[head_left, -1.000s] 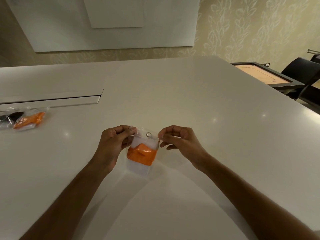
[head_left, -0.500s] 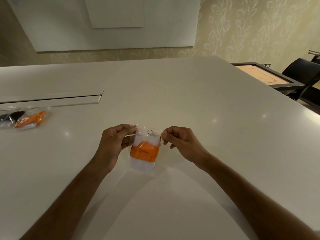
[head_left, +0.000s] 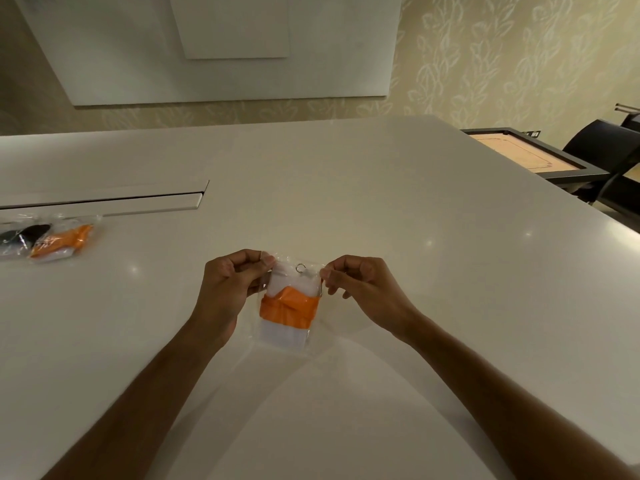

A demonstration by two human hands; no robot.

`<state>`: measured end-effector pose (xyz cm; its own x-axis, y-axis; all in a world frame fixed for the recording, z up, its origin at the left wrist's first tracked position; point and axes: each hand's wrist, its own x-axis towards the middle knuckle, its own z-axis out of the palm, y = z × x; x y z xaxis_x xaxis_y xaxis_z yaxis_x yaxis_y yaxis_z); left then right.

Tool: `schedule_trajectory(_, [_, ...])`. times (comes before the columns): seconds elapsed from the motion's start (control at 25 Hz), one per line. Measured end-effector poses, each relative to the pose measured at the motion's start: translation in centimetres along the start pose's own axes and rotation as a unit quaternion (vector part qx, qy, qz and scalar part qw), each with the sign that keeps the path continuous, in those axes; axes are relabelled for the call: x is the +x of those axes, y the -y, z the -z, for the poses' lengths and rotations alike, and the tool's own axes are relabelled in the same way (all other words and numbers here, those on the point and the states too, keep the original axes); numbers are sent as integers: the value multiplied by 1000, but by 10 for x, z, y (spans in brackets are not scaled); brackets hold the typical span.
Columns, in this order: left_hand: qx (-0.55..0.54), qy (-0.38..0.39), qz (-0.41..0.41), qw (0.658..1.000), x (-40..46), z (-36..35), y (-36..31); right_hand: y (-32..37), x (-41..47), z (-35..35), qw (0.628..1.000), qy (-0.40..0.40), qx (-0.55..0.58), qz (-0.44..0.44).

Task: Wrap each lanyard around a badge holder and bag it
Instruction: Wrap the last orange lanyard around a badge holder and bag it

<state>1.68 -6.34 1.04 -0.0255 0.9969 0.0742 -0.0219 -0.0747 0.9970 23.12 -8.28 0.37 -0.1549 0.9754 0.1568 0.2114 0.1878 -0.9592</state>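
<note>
Together, both hands held a clear plastic bag (head_left: 289,308) just above the white desk (head_left: 381,209), near its front middle. The left hand (head_left: 230,289) pinched the bag's top left corner between thumb and curled fingers, and the right hand (head_left: 360,289) pinched the top right corner the same way, so the bag's mouth was stretched between them. Inside the bag sat a pale badge holder (head_left: 292,284) with an orange lanyard (head_left: 289,308) wound around its middle in a broad band; a small metal ring (head_left: 300,268) showed near the top edge, between the two thumbs. The lower end of the bag hung toward the person, and whether it touched the desk could not be told.

Well apart, at the far left of the desk, lay two more filled bags side by side and touching: one with an orange bundle (head_left: 62,240) and, left of it and partly cut off by the picture edge, one with a black bundle (head_left: 20,233). Just behind them a long flap (head_left: 104,199) was set into the desk top. Beyond the desk hung a white board (head_left: 221,46) on a leaf-patterned wall (head_left: 502,53), and at the right stood a dark-framed game board (head_left: 523,157) beside a black chair (head_left: 602,147).
</note>
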Motion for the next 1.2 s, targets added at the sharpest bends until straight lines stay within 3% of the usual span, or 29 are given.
schedule_trajectory(0.32, [29, 15, 15, 999, 0, 1, -1, 0, -1, 1, 999, -2, -27, 43])
schedule_trajectory(0.52, [103, -14, -42, 994, -1, 0, 1, 0, -1, 1, 996, -21, -49, 65])
schedule_trajectory(0.72, [143, -18, -100, 985, 0, 2, 2, -3, 1, 0, 998, -41, -44, 27])
schedule_trajectory(1.0, [81, -10, -60, 995, 1, 3, 0, -5, 2, 2, 997, -64, -34, 4])
schedule_trajectory(1.2, [55, 7, -24, 998, 0, 1, -2, -3, 1, 2, 996, -52, -50, 50])
